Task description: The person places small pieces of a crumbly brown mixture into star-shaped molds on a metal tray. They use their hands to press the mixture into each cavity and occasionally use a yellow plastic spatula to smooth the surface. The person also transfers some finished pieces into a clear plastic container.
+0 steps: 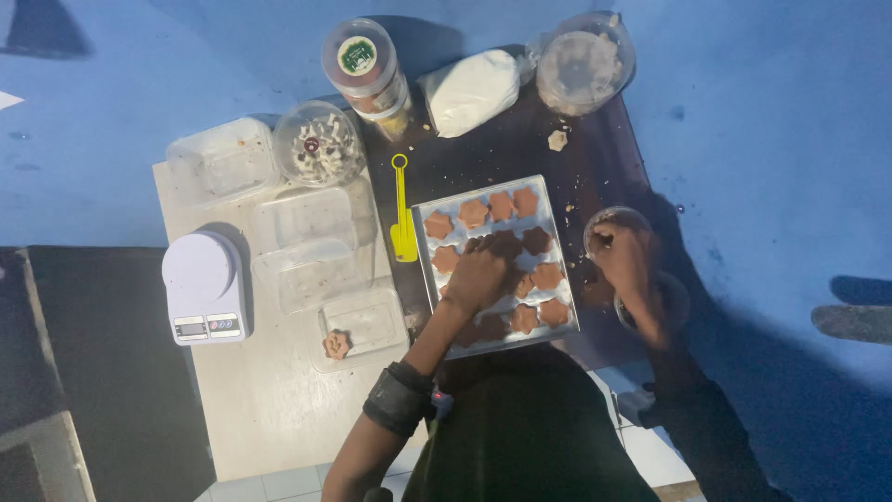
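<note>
Over the metal tray (560, 249) the left hand (476, 279) rests with its fingers curled down onto the flower-shaped brown cookies (502, 206) in the middle rows; whether they pinch one cannot be told. The tray lies on the dark part of the tabletop (595, 167), holding rows of those cookies. Just right of the tray, the right hand (621, 260) reaches into a small clear bowl (613, 221), fingers bunched inside it, though what they hold is hidden. A yellow spatula (401, 214) lies just beside the tray's left edge. On the pale board (269, 409) to the left sit a white kitchen scale (203, 286), several clear plastic containers (307, 242), and one lone cookie (336, 345) near a lid. Further back stand a round tub of small pieces (319, 142), a clear jar with a lid (364, 63), a white bag (472, 91) and a clear round container (583, 63). The left forearm wears a dark wrist band (400, 398).
</note>
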